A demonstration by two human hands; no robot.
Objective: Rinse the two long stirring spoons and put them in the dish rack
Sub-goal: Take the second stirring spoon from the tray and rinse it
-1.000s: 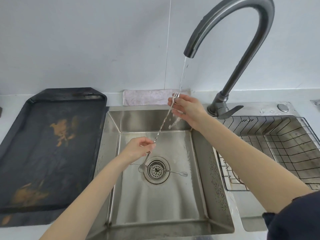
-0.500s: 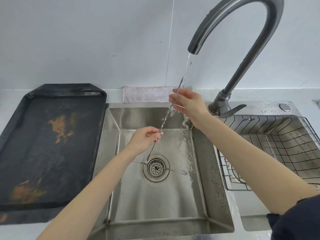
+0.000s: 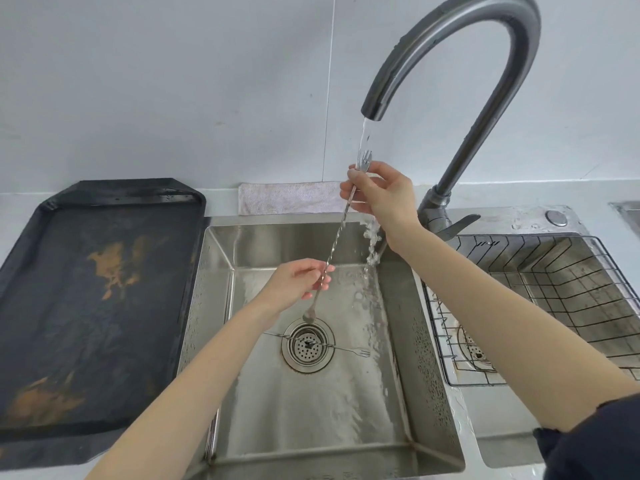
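spoon point(image 3: 337, 237) held slanted over sink point(image 3: 398, 341), both hands on it. right hand point(image 3: 381, 195) pinched shut round top end, fork tip poking up into stream from tap point(image 3: 467, 64). left hand point(image 3: 298, 282) closed loosely on twisted stem lower down, bowl end hanging just above drain point(image 3: 308, 344). second spoon point(image 3: 332, 346) left lying flat across drain, fork end pointing right. rack point(image 3: 554, 289) sat to right of sink, black tray point(image 3: 97, 289) on counter to left.

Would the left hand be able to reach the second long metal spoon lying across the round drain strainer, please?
Probably yes: the left hand hovers just above that spoon with nothing between, but it is pinching the held twisted spoon and must release first.
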